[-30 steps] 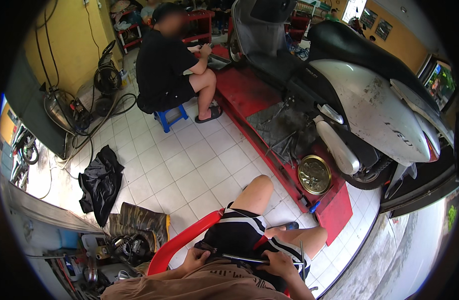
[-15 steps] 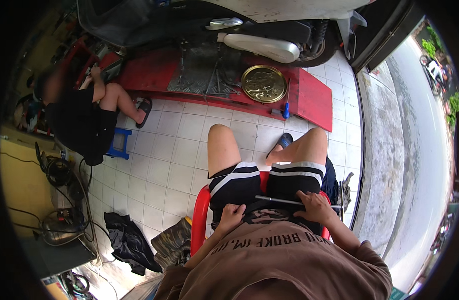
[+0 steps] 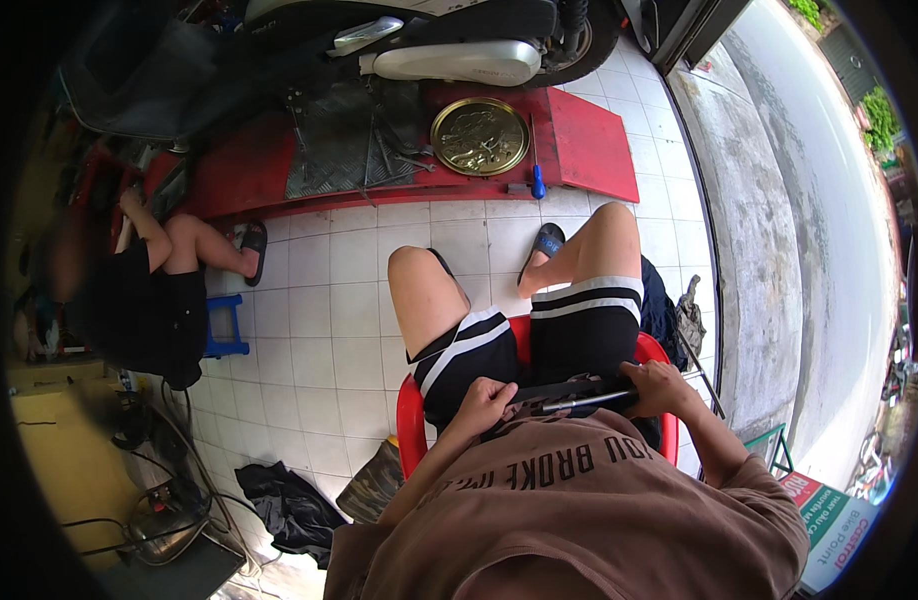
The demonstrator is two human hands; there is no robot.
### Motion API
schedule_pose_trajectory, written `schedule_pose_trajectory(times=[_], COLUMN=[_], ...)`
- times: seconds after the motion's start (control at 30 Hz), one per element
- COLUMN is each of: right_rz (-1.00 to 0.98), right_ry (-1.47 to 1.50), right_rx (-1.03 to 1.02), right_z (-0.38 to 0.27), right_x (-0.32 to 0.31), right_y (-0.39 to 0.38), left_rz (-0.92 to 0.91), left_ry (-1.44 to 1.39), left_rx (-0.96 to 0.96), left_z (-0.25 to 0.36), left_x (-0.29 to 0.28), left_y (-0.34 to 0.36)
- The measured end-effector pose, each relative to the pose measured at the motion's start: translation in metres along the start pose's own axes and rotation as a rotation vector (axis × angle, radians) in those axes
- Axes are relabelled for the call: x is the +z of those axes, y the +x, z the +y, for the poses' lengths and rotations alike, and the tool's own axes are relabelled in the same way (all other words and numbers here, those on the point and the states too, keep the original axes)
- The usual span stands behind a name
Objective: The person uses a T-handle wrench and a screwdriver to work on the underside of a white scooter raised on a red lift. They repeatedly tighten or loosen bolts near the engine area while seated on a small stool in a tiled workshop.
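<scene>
My left hand (image 3: pixel 487 404) is closed at the left side of my lap, against a dark strip of cloth at my waist; what its fingers hold, if anything, is hidden. At the right hip, my right hand (image 3: pixel 657 388) is curled around the end of a thin silver metal rod (image 3: pixel 584 402). The rod lies across my lap below the shirt hem, slightly tilted, its other end pointing toward the left hand. Both hands rest near my black shorts (image 3: pixel 582 325) with white stripes.
I sit on a red plastic chair (image 3: pixel 411 425). Ahead, a red platform (image 3: pixel 594 140) under a scooter (image 3: pixel 454 62) bears a round gold tray (image 3: pixel 479 137), wrenches (image 3: pixel 384 150) and a blue-handled screwdriver (image 3: pixel 538 182). At left a person (image 3: pixel 144 285) sits near a blue stool (image 3: pixel 227 325); dark cloth (image 3: pixel 289 510) lies on the floor.
The view has shifted, and the scooter and platform sit farther left and up. My right hand has drawn toward the hip, and the rod shows more tilted. My left knee has swung outward.
</scene>
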State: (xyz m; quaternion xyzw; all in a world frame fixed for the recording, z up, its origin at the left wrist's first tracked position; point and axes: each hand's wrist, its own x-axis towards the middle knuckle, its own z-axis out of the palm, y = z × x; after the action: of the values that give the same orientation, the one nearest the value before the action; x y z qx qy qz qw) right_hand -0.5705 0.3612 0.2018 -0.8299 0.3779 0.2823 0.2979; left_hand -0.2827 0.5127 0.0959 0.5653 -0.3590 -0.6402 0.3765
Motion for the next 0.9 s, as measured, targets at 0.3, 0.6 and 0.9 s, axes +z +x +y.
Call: schedule_pose_trajectory(times=[0.3,0.6,0.9], right_rz=[0.088,0.334,0.416], right_ry=[0.243,0.499,0.783], right_rx=[0.137,-0.012,0.05], right_z=[0.036,0.051,0.121], right_x=[0.041,0.025,-0.015], right_y=[-0.01,-0.015,0.014], left_rz=[-0.265,-0.775,-0.179], left_ry=[0.438,0.379,0.204], left_rx=[-0.195,-0.288,-0.512], left_z=[0.006,0.035,0.019], left_x=[0.015,0.003,-0.013], left_y=[0.043,0.068,-0.022])
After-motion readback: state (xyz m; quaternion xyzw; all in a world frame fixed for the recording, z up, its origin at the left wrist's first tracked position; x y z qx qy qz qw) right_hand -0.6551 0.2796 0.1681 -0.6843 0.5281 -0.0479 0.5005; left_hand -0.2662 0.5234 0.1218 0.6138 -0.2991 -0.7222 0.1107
